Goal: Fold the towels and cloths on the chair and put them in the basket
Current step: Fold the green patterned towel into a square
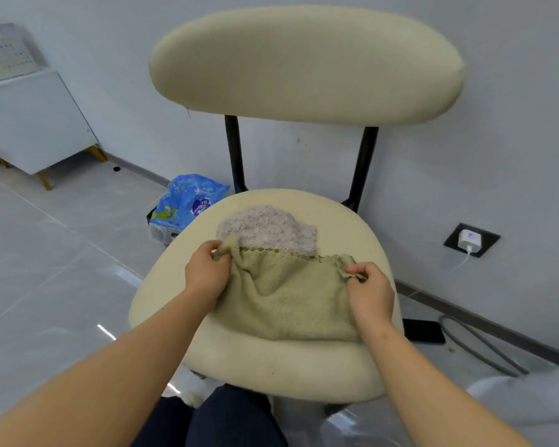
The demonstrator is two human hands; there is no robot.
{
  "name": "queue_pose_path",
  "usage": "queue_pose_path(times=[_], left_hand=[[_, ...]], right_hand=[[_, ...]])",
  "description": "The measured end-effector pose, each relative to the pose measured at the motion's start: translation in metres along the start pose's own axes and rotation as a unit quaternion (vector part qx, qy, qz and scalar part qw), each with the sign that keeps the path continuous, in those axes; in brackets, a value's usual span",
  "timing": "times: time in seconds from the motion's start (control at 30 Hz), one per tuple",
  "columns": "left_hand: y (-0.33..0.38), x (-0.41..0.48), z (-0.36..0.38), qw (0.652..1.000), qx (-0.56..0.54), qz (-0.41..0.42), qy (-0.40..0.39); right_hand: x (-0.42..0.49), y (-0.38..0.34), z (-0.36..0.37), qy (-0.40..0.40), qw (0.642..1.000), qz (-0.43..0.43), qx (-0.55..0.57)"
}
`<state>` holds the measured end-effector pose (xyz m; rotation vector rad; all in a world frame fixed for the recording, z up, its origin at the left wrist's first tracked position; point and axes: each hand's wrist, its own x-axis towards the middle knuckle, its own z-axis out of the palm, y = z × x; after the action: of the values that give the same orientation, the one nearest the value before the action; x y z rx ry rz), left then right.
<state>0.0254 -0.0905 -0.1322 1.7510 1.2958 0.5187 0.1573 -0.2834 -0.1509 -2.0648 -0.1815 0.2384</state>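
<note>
Green cloth [288, 298]: fleecy, scallop-edged, lies spread on the seat of the chair [271, 366]; its near edge reaches towards the front of the seat, and its far edge overlaps the grey cloth.

Items, left to right:

- White cabinet [33, 124]: on slanted wooden legs, against the wall at far left.
- White perforated container [4, 53]: on top of the cabinet, cut off by the frame edge and blurred.
- Blue plastic bag [188, 201]: printed, on the tiled floor just beside the left rim of the seat.
- Left hand [207, 272]: fingers curled, pinching the far left corner of the green cloth, which bunches up in the grip.
- Grey cloth [267, 229]: fleecy, lies flat on the rear part of the seat, and its near edge is tucked under the green cloth.
- Chair: cream padded seat and oval backrest, on two black uprights.
- Right hand [370, 291]: fingers and thumb closed on the far right corner of the green cloth, with the scalloped edge showing between them.
- Black phone [425, 330]: flat on the floor beside the right rim of the seat.
- White charger [470, 240]: plugged into a black socket plate low on the wall, white cable hanging from it
</note>
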Motion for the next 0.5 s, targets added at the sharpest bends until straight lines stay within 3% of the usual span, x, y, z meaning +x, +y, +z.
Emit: queue_pose_path(times=[0.13, 0.27, 0.5], left_hand=[[0.012, 0.024, 0.009, 0.999, -0.048, -0.008, 0.007], [0.007, 0.033, 0.0, 0.999, -0.026, -0.031, 0.014], [-0.006, 0.004, -0.029, 0.993, 0.012, -0.06, -0.104]], right_hand=[[0.025, -0.004, 0.004, 0.014, 0.999, 0.03, 0.027], [0.032, -0.001, 0.001, 0.019, 0.998, 0.048, 0.046], [0.012, 0.0, -0.018, -0.019, 0.993, 0.109, 0.027]])
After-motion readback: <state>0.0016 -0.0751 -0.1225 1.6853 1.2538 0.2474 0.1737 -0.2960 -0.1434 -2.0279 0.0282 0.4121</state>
